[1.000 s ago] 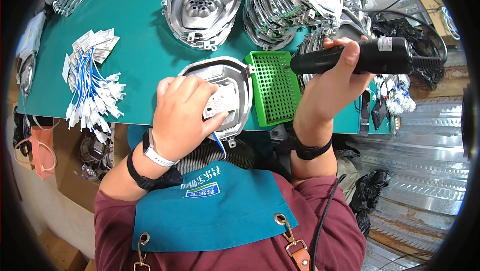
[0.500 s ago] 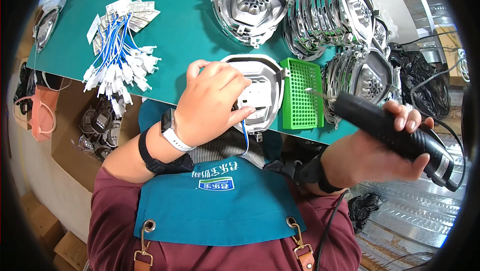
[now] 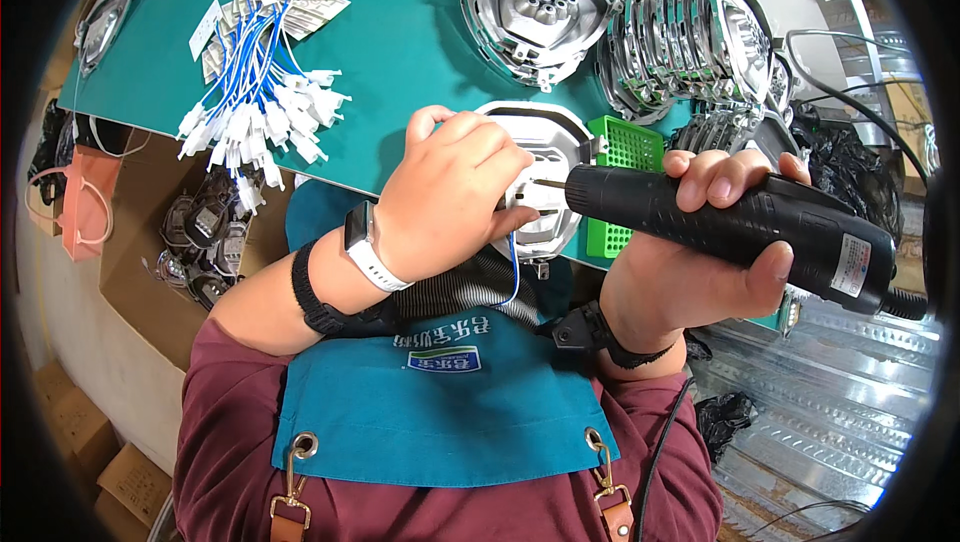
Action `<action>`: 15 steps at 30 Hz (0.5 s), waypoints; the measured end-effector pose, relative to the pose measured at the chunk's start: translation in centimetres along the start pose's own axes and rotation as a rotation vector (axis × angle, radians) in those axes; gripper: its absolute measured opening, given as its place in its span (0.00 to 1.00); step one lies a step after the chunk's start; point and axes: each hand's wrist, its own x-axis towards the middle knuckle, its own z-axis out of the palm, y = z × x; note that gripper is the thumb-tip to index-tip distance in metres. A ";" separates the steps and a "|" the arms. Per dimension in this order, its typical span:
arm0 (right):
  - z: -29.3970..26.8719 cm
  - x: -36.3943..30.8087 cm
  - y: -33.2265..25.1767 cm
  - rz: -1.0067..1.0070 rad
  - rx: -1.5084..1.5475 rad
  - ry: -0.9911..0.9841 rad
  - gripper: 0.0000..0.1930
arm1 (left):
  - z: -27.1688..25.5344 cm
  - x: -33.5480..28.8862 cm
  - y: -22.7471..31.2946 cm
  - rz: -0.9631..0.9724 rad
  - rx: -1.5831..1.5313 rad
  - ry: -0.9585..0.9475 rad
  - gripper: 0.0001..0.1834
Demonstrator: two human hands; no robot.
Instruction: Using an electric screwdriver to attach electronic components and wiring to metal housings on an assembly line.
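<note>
My left hand [image 3: 445, 192] grips a white part [image 3: 546, 199] with thumb and fingers. That part lies in a silver metal housing [image 3: 572, 147] at the table's near edge. A blue-and-white wire [image 3: 516, 277] hangs from beneath my thumb. In my right hand [image 3: 650, 292] is a black electric screwdriver [image 3: 720, 227], lying nearly level with its bit pointing left. The bit reaches over the white part; whether it touches cannot be made out. Behind the screwdriver stands a green perforated tray [image 3: 632, 145], partly covered by it.
Wired white connectors [image 3: 262, 122] with labels lie in a bundle on the green table [image 3: 390, 12]. More metal housings [image 3: 535, 7] stand at the back, with a long stack [image 3: 690, 37] to their right. Below the table, a cardboard box [image 3: 140, 232] holds several parts.
My right hand has brought the screwdriver left, so its bit now lies over the white part. My left hand keeps its grip. The whole view has shifted slightly.
</note>
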 end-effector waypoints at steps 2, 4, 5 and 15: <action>0.0 0.0 0.1 0.015 -0.017 0.016 0.34 | 0.1 0.0 0.1 -0.006 0.002 -0.004 0.25; 0.0 -0.1 0.4 0.013 -0.058 0.020 0.34 | 0.2 0.0 -0.2 -0.001 -0.003 -0.001 0.25; 0.0 -0.1 0.5 0.008 -0.098 0.025 0.33 | 0.2 -0.1 -0.3 -0.004 -0.005 -0.001 0.25; 1.0 1.7 1.4 0.076 -0.078 -0.225 0.32 | -0.1 0.1 -0.2 0.000 -0.020 -0.018 0.25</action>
